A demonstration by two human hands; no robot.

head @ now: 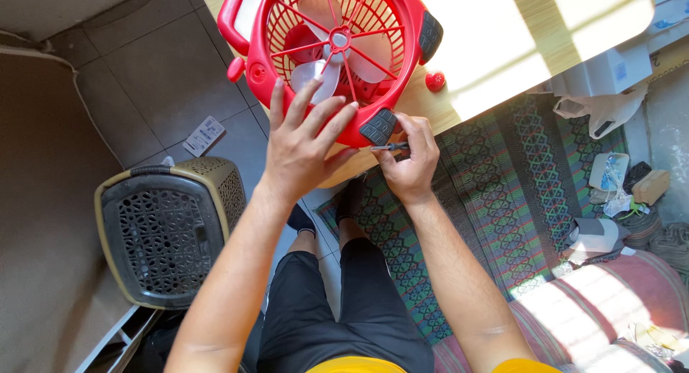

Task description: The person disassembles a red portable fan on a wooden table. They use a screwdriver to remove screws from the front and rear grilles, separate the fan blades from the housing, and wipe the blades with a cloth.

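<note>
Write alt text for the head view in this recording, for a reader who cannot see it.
A person's left hand rests spread on the grille of a red fan lying face up on a wooden table, while the right hand pinches a small metal tool at the fan's lower edge. A patterned rug lies below.

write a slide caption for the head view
Left hand spread on the grille of a round red plastic fan on a wooden table; right hand pinches a small metal tool beside it.
</note>
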